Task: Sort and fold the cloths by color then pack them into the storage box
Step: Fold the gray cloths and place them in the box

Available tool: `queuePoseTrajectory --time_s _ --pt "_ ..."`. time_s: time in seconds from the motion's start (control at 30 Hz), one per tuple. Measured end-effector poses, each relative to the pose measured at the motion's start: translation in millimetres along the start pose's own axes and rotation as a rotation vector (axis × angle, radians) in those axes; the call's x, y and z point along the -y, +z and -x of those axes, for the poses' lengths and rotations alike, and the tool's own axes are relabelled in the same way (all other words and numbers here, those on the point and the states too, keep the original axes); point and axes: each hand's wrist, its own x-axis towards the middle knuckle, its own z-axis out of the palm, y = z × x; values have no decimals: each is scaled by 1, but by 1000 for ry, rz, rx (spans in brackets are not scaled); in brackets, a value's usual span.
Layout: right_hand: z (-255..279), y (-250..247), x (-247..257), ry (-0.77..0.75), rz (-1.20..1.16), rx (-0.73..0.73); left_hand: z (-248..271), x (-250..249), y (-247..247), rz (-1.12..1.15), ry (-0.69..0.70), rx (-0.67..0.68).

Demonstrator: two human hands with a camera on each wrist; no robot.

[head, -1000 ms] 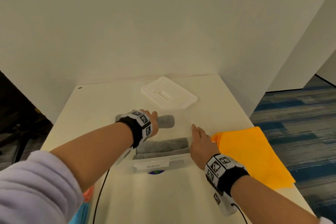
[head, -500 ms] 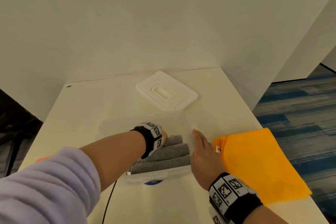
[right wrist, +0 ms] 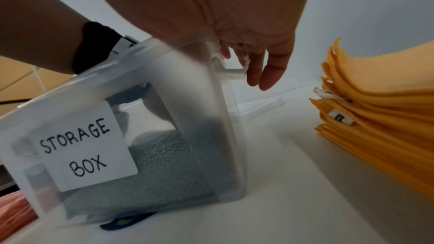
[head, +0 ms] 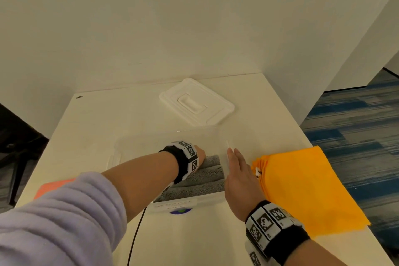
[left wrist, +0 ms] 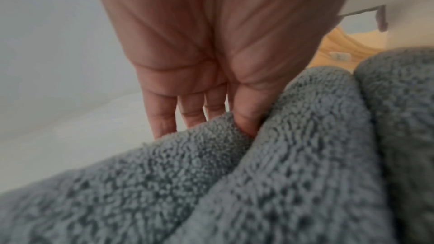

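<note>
A clear storage box [head: 164,136] with a "STORAGE BOX" label [right wrist: 77,146] sits mid-table. Folded grey cloths [head: 203,179] lie inside it at its right end. My left hand [head: 199,153] reaches down into the box. Its thumb is tucked into a fold of a grey cloth [left wrist: 164,183], its fingers [left wrist: 164,118] lie behind that fold, and they pinch it between them. My right hand [head: 237,170] lies flat with straight fingers on the box's right rim [right wrist: 230,70]. A stack of folded orange cloths [head: 302,188] lies right of the box.
The white lid [head: 196,103] lies behind the box near the wall. Pink cloths [head: 51,185] lie at the table's left edge, partly behind my sleeve. A black cable [head: 136,237] runs off the front edge. The orange stack overhangs the right edge above blue carpet.
My left hand has gone from above the box down into it with the grey cloth, which now lies beside the other grey ones. The right hand stays at the box's right side.
</note>
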Motion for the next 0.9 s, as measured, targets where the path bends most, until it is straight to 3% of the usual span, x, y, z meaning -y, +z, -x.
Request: queuePoseTrajectory --time_s 0.1,0.17,0.3,0.43,0.63,0.9 --pt "0 0 1 8 5 13 -37 15 16 38 -2 -26" --pt "2 -1 2 17 3 19 -35 21 12 60 -10 -35" --pt "3 -3 3 27 14 13 37 12 -13 125 -23 -82" --pt "4 -3 4 35 12 17 62 13 -12 146 11 -205" --pt "3 -4 6 58 18 27 102 10 -11 135 -1 -188" --pt "14 -14 -16 27 -22 18 167 -24 0 404 113 -377"
